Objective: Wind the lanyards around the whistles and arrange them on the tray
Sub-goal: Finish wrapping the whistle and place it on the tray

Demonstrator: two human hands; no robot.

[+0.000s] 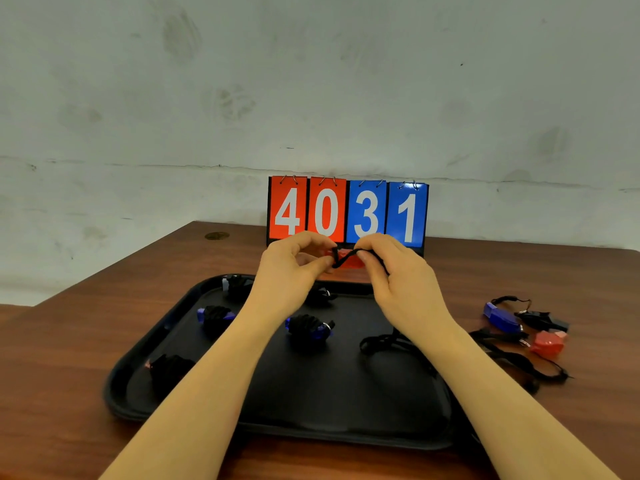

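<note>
- Left hand: raised at frame centre, fingers curled, thumb and forefinger meeting in a pinch at its right side.
- Right hand: raised just right of centre, back toward the camera, fingers curled downward in a pinch.
- Fingertips of both hands nearly touch.
- Both forearms, bare, run up from the lower frame edge and converge toward the centre.

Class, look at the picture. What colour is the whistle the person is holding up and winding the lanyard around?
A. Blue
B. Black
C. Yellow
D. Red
D. A red whistle shows between the left hand and the right hand, with the black lanyard crossing it; the blue whistles lie wound on the tray or unwound on the table.
</note>
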